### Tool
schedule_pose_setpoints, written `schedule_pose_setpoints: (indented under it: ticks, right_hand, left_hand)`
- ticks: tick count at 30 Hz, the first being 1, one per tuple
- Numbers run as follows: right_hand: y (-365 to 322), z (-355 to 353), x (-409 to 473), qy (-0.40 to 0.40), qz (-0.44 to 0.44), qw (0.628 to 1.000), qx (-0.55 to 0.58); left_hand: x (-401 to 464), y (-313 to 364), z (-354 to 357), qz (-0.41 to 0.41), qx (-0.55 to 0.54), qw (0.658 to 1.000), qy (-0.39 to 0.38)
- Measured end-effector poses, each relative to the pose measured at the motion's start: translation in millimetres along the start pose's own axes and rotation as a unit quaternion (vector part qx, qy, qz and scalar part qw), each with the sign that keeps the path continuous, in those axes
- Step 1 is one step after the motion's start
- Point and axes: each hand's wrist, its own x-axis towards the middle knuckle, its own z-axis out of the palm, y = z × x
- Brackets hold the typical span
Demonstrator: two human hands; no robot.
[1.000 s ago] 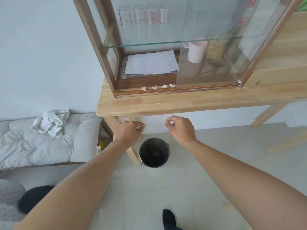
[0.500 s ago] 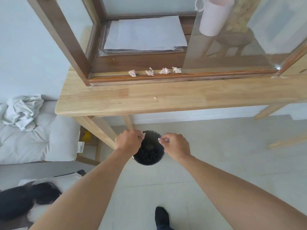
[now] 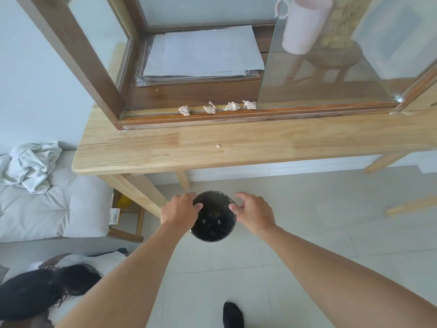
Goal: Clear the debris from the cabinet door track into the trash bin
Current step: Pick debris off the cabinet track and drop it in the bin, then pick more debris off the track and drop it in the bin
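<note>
Several crumpled paper bits (image 3: 209, 108) lie in the cabinet door track (image 3: 295, 112), left of the sliding glass door (image 3: 331, 74). A tiny crumb (image 3: 218, 146) rests on the wooden table (image 3: 165, 147). The round black trash bin (image 3: 214, 229) stands on the floor under the table's front edge. My left hand (image 3: 181, 210) hovers over the bin's left rim and my right hand (image 3: 251, 211) over its right rim. Both have their fingers spread and hold nothing.
White paper sheets (image 3: 203, 52) and a pink mug (image 3: 301, 24) sit inside the cabinet. A grey cushioned bench (image 3: 47, 209) with a crumpled cloth (image 3: 30, 165) stands at left. A table leg (image 3: 137, 192) is just left of the bin. My black shoe (image 3: 233, 314) is on the tiled floor.
Both hands have dropped from just below the table edge to over the bin. Their pinched fingers have spread apart, and the small bits they held are no longer in them.
</note>
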Motion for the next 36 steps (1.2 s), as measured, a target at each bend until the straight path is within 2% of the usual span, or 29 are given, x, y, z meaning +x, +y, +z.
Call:
schedule_pose_setpoints:
  ticks: [7,24,36]
  right_hand:
    - [-17,-28,-29,0.043,-0.029,0.998,0.022]
    - [-89,-78,-126,0.148,-0.131,0.973,0.119]
    - [-148,-131,-97,0.206,-0.182,0.953,0.13]
  left_hand:
    - [-28,3,-41,0.025,-0.01,0.999,0.033]
    - [-124,10,-145,0.111,-0.129,0.98,0.105]
    - [-93,13,-209,0.127,-0.184,0.958,0.179]
